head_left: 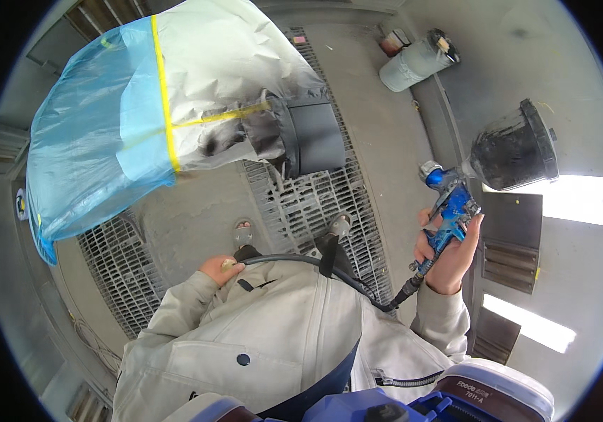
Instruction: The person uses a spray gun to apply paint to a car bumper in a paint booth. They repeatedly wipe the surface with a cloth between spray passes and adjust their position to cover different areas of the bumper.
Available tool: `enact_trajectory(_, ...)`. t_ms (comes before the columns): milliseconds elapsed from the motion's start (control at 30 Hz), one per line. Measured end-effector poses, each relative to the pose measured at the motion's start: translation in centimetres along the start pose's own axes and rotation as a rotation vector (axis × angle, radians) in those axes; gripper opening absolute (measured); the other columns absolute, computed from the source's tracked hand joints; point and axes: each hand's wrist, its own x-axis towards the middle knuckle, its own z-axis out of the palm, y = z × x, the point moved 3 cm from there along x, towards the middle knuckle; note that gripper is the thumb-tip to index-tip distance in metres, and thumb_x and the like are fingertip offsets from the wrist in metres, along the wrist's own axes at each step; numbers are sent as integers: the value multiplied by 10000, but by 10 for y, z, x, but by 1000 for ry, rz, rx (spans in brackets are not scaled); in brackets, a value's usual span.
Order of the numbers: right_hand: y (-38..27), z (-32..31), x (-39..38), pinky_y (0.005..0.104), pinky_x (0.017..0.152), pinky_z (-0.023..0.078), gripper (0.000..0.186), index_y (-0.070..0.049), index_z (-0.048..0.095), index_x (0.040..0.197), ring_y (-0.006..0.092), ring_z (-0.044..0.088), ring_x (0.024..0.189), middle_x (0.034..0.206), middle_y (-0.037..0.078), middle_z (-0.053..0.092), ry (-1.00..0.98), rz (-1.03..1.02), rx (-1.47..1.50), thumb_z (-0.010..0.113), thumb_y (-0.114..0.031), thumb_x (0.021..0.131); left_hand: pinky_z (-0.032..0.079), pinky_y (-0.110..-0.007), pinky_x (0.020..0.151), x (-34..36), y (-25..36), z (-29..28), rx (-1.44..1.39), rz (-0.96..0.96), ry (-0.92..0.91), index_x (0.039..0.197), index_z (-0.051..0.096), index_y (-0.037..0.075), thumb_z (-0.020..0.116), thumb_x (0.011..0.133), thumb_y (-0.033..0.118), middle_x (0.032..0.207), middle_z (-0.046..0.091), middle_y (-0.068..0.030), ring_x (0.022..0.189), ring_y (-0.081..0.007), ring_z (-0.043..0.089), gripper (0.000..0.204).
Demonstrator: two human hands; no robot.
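Head view: right hand (457, 254) grips a blue spray gun (449, 202); left hand (216, 269) holds a dark hose (289, 258), near.

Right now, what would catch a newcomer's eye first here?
Probably the big blue plastic sheet at upper left, with yellow tape between it and the pale paper. Next, at the right, the blue spray gun with its dark cup, held in the right hand. Below the middle, the left hand grips a dark hose.
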Motion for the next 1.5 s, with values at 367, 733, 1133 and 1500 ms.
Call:
enact_trajectory(367,-54,-39,172,267,401,366,835,14,576,1275,89,388,442,960,118,686,-877,110,-96,274,-742,1091,510,-417,696,39,127,148,-6,-148,336,974,699,38,743,1012,411,799,690,-130,707,-252,600,378)
enact_trajectory(733,-102,41,235,256,396,321,624,-101,617,1180,85,396,450,849,74,651,-1237,333,-314,371,-671,1120,550,-429,812,32,200,278,-129,-99,777,1096,723,51,741,1013,314,905,716,-154,851,-334,687,276)
enact_trajectory(1133,-118,91,300,250,429,332,711,-67,597,1278,79,384,464,933,85,664,-1410,381,-485,290,-689,1122,546,-491,825,163,145,390,-474,-590,755,1070,762,75,733,886,524,987,765,-213,934,-413,731,486)
enact_trajectory(1500,-116,87,375,247,447,356,767,-34,590,1262,78,414,481,875,69,639,-1638,469,-580,311,-729,1099,566,-495,840,189,263,348,-407,-815,730,1047,798,116,755,904,534,998,774,-165,972,-419,728,444)
